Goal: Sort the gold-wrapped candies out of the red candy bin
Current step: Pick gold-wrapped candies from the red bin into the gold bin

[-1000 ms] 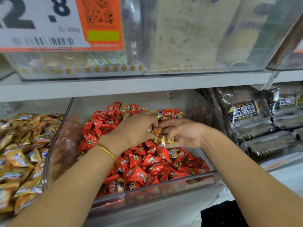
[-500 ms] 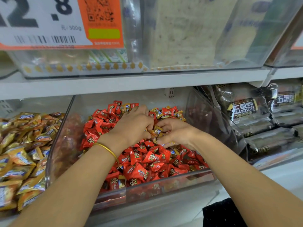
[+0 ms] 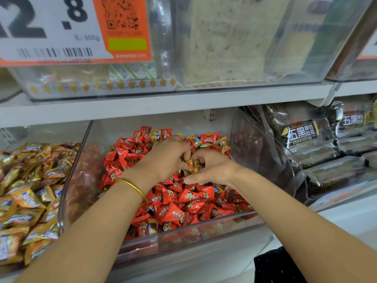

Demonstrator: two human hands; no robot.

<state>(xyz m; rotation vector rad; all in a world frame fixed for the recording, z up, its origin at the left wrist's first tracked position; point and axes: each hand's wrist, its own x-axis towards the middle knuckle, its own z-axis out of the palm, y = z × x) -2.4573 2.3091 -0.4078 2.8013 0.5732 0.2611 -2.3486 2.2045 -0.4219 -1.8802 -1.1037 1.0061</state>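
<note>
Both hands are in the red candy bin, mid-pile. The left hand, bangle on the wrist, curls its fingers down and pinches at a small cluster of gold-wrapped candies lying right between the two hands. The right hand cups the same cluster from the right, fingers curled in, thumb along the near side on top of the red candies.

More gold strays show at the far end of the bin, mixed w/ reds by the back wall.

This looks like the gather-and-lift step — scoop the golds w/o dragging reds along. To do it well, close the fingertips under the gold wrappers only and let any red slip out before lifting. Those foil wrappers are slick and crinkly, so a loose handful will probably shed pieces.

The pile of gold candy sits just left, past the bin's clear side wall — prob. the drop spot. Lift high enough to clear that wall, then sweep the far end next.
</note>
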